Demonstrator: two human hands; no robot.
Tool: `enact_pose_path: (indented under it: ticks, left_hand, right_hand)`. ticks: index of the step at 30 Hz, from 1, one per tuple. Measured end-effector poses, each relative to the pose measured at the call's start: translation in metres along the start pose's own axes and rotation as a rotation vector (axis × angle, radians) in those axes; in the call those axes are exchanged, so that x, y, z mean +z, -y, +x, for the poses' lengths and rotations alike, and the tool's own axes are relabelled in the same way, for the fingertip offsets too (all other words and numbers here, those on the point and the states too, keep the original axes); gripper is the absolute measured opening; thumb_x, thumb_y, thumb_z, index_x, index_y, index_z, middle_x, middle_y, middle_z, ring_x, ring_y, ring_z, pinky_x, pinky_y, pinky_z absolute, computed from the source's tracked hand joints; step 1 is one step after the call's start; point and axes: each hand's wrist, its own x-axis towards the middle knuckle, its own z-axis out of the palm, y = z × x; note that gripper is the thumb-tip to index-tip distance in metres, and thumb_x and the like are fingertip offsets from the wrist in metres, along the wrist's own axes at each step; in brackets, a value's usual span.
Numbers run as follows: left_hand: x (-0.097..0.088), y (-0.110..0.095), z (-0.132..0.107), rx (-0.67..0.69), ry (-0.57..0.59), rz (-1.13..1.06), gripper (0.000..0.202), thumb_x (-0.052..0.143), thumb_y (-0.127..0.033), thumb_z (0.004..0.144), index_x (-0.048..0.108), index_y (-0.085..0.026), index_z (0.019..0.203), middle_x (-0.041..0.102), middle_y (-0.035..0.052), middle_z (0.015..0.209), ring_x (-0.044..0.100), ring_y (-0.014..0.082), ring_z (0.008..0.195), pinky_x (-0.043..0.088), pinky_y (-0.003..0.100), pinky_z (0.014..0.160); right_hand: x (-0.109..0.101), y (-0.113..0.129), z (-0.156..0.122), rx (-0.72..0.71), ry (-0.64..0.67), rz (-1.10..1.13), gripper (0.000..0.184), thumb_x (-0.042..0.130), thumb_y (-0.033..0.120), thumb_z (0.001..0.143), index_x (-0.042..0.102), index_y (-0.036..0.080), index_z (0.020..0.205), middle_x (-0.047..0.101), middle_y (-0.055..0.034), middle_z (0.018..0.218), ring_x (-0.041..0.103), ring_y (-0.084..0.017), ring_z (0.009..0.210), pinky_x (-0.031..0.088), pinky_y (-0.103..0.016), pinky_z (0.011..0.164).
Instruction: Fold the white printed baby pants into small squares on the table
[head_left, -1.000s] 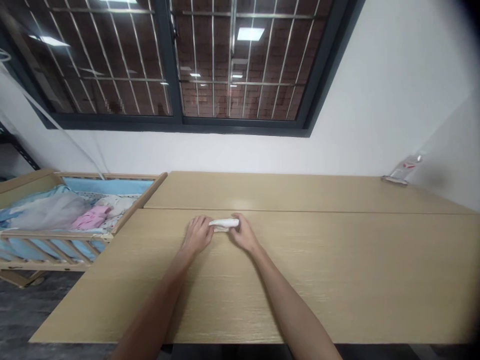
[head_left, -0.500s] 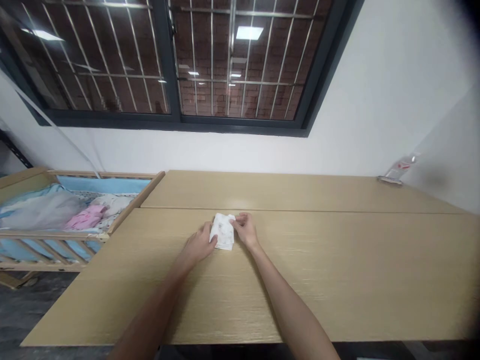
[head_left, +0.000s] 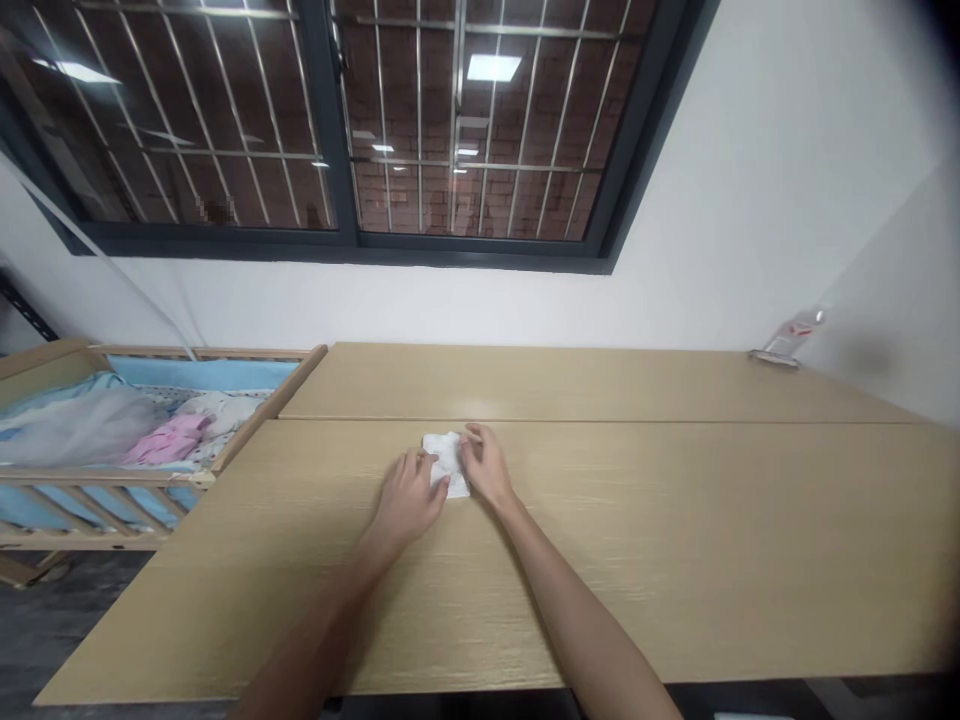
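A small folded white cloth (head_left: 447,458) with a faint print lies on the light wooden tabletop (head_left: 675,540), right in front of me. My left hand (head_left: 411,500) covers its left side, index finger and thumb resting on the cloth and gripping that edge. On the opposite side, my right hand (head_left: 487,468) has its fingers curled at the cloth's right edge, thumb and fingertips pinching near the upper corner. Parts of both edges are hidden under the fingers.
A wooden crib (head_left: 217,480) with blue lining stands against the table's left end, holding a pink cloth (head_left: 169,440) and other bedding. A clear bottle-like container (head_left: 787,338) leans at the far right corner. A barred window (head_left: 472,130) is above the table.
My left hand has shifted right and further over the cloth, covering more of its left side. My right hand has moved slightly left and remains at the right edge.
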Motion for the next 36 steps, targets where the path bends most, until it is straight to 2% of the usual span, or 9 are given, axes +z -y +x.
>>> enact_pose_path:
  ticks: [4,7,10,13,18,25,30,33,36]
  left_hand:
    - [0.018,-0.021,-0.016,0.100,0.036,-0.006,0.051,0.045,-0.039,0.098,0.050,-0.015,0.143,0.057,0.0189,0.141,0.052,0.0342,0.131,0.045,0.050,0.110]
    - [0.031,-0.033,-0.025,0.110,0.091,0.010,0.059,0.048,-0.034,0.094,0.046,-0.010,0.149,0.052,0.0225,0.148,0.043,0.0392,0.141,0.035,0.057,0.117]
    - [0.037,-0.037,-0.027,0.088,0.112,0.018,0.064,0.052,-0.034,0.093,0.043,-0.008,0.151,0.046,0.0238,0.154,0.034,0.0415,0.148,0.030,0.060,0.120]
    - [0.037,-0.035,-0.026,0.096,0.090,0.035,0.066,0.051,-0.040,0.095,0.043,-0.006,0.151,0.046,0.0246,0.153,0.034,0.0416,0.148,0.031,0.061,0.120]
    - [0.037,-0.031,-0.026,0.092,0.065,0.032,0.059,0.045,-0.048,0.099,0.051,-0.014,0.146,0.053,0.0214,0.149,0.042,0.0397,0.144,0.037,0.060,0.116]
    - [0.037,-0.032,-0.025,0.029,0.128,0.042,0.064,0.047,-0.049,0.097,0.051,-0.005,0.144,0.048,0.0272,0.150,0.040,0.0416,0.145,0.033,0.054,0.119]
    - [0.035,-0.032,-0.024,0.046,0.134,0.094,0.063,0.046,-0.049,0.098,0.050,-0.007,0.145,0.050,0.0249,0.150,0.043,0.0408,0.143,0.036,0.053,0.117]
    - [0.035,-0.032,-0.023,0.052,0.124,0.113,0.063,0.046,-0.049,0.098,0.050,-0.006,0.144,0.049,0.0253,0.150,0.044,0.0404,0.141,0.038,0.051,0.115]
    - [0.033,-0.031,-0.022,0.050,0.116,0.124,0.059,0.045,-0.048,0.099,0.052,-0.009,0.143,0.052,0.0229,0.148,0.047,0.0384,0.139,0.041,0.050,0.112]
  right_hand:
    - [-0.009,0.028,-0.012,-0.261,0.296,-0.122,0.051,0.038,0.049,0.104,0.057,0.023,0.144,0.051,-0.0095,0.154,0.043,-0.026,0.146,0.031,-0.048,0.123]
    - [-0.010,0.040,-0.021,-0.370,0.510,-0.197,0.056,0.032,0.052,0.106,0.045,0.025,0.154,0.042,-0.0056,0.161,0.036,-0.024,0.150,0.027,-0.046,0.126]
    - [-0.007,0.041,-0.025,-0.342,0.669,-0.226,0.058,0.021,0.054,0.108,0.045,0.027,0.154,0.043,-0.0020,0.160,0.035,-0.021,0.151,0.026,-0.043,0.126]
    - [-0.007,0.033,-0.021,-0.263,0.759,-0.254,0.059,0.016,0.056,0.107,0.045,0.031,0.153,0.044,0.0020,0.159,0.033,-0.019,0.152,0.021,-0.042,0.128]
    - [-0.012,0.013,0.002,-0.243,0.766,-0.294,0.058,0.022,0.058,0.107,0.036,0.031,0.157,0.032,0.0030,0.165,0.024,-0.018,0.155,0.013,-0.042,0.130]
    - [-0.004,-0.012,0.025,-0.254,0.734,-0.407,0.058,0.027,0.053,0.107,0.028,0.029,0.160,0.025,0.0024,0.167,0.017,-0.019,0.157,0.010,-0.042,0.130]
    - [0.001,-0.023,0.038,-0.250,0.757,-0.440,0.063,0.031,0.048,0.106,0.023,0.021,0.162,0.018,-0.0032,0.168,0.014,-0.020,0.157,0.009,-0.041,0.129]
    - [0.004,-0.028,0.041,-0.204,0.716,-0.417,0.065,0.027,0.052,0.106,0.025,0.018,0.162,0.018,-0.0059,0.169,0.014,-0.021,0.158,0.010,-0.043,0.129]
    - [0.007,-0.034,0.039,-0.125,0.616,-0.378,0.071,0.020,0.057,0.105,0.025,0.015,0.162,0.020,-0.0099,0.169,0.015,-0.023,0.157,0.011,-0.045,0.129]
